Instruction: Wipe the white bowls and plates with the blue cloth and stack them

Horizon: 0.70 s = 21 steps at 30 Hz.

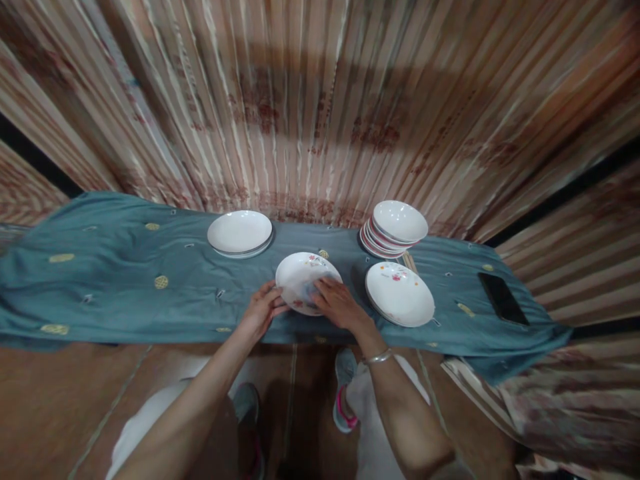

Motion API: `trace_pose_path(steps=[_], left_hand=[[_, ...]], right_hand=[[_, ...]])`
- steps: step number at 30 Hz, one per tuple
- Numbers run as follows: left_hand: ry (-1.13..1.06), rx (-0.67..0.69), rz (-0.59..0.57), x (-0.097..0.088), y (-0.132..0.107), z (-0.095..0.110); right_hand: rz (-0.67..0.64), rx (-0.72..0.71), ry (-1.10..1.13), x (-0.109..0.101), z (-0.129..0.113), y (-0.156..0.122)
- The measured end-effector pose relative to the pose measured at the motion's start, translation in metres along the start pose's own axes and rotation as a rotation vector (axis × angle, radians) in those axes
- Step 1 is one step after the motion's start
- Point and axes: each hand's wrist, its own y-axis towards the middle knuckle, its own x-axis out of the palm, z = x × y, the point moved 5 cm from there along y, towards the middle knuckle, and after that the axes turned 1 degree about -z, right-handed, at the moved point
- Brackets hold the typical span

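Note:
A white plate (290,272) with small flower prints is between my hands near the table's front edge. My left hand (264,307) is closed on its left rim, fingers reaching towards the underside. Over the right part of the plate lies my right hand (337,301), its fingers curled and pressed together above the inner surface. A blurred grey-blue patch shows by those fingertips; whether it is a cloth or a shadow I cannot tell. Just right of this hand rests a stack of flowered plates (400,297).
White plates (240,232) are stacked at the back left. A stack of bowls (400,221) stands at the back right, with wooden sticks (410,262) beside it. A black phone (501,298) lies far right on the green tablecloth (120,267). A pleated curtain (310,120) hangs behind.

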Motion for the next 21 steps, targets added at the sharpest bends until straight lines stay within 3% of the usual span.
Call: trace_pose_path(steps=[5, 9, 15, 21], left_hand=[[-0.012, 0.007, -0.042, -0.003, 0.004, 0.000], [0.020, 0.019, -0.060, -0.004, 0.006, -0.001], [0.034, 0.050, -0.071, -0.001, 0.005, 0.000], [0.093, 0.128, -0.076, 0.001, 0.005, 0.001]], right_hand=[[0.074, -0.040, -0.013, -0.020, 0.011, -0.002], [-0.064, -0.106, 0.048, -0.019, 0.011, -0.003], [-0.197, -0.226, 0.244, -0.007, -0.017, 0.003], [-0.092, -0.330, 0.375, 0.006, -0.042, 0.023]])
